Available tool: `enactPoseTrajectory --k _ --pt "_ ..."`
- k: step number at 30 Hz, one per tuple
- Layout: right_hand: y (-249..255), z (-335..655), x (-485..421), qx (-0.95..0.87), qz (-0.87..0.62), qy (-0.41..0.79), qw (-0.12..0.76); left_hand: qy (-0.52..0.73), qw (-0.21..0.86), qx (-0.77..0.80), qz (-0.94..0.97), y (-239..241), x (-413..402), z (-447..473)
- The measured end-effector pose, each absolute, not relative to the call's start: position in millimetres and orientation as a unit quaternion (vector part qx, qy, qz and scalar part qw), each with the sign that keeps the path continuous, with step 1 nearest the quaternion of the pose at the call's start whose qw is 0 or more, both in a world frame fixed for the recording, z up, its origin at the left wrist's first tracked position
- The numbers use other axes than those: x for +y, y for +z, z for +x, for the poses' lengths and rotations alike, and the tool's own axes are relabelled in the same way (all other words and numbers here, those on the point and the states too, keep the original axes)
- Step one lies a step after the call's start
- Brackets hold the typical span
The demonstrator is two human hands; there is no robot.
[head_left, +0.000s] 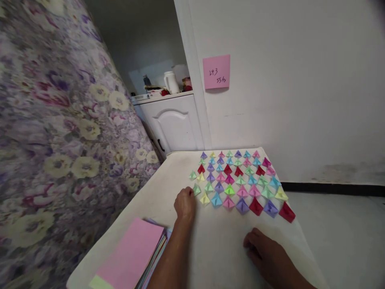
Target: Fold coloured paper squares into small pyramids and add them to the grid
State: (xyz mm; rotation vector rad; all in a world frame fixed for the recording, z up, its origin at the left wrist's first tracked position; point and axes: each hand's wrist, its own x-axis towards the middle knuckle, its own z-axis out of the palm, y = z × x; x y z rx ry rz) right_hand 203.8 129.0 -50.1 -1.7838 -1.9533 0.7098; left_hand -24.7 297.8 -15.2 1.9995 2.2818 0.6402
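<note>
Several small folded paper pieces (237,180) in many colours lie in rows on a white table (156,188). My left hand (184,204) is curled, its fingers at a green piece (196,189) on the left end of the rows; what it grips, if anything, is hidden. My right hand (264,253) rests on the table below the rows, fingers bent together, holding nothing that I can see. A stack of coloured paper sheets (132,255), pink on top, lies at the near left by my left forearm.
A bed with a floral cover (60,140) runs along the left of the table. A white wall with a pink sticky note (216,71) stands behind it. A white cabinet (171,120) with a jug and small items sits at the back. Bare floor (339,224) lies on the right.
</note>
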Motion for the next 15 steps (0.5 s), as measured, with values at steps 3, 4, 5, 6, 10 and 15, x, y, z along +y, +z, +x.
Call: enactPoseTrajectory --k 3,4,5,6,10,15 --pt "-47.7 202.5 129.8 -0.700 -0.641 0.256 0.183 0.203 0.017 0.746 0.635 -20.9 303.0 -23.0" --pt "-47.1 202.1 130.2 -0.700 -0.642 0.257 0.177 0.203 0.016 0.747 0.633 -22.1 304.1 -22.8" --pt "-46.6 201.6 130.6 -0.700 -0.643 0.257 0.173 0.204 0.015 0.748 0.632 -22.9 305.0 -22.5" --pt "-46.3 201.1 130.9 -0.699 -0.646 0.256 0.168 0.204 0.015 0.748 0.632 -23.3 305.9 -22.0" --pt "-46.3 199.7 132.1 -0.695 -0.653 0.251 0.164 0.208 0.018 0.744 0.635 -23.7 309.2 -18.1" --pt "-47.4 199.6 132.6 -0.698 -0.651 0.252 0.162 0.219 0.038 0.741 0.634 -24.9 310.1 -14.5"
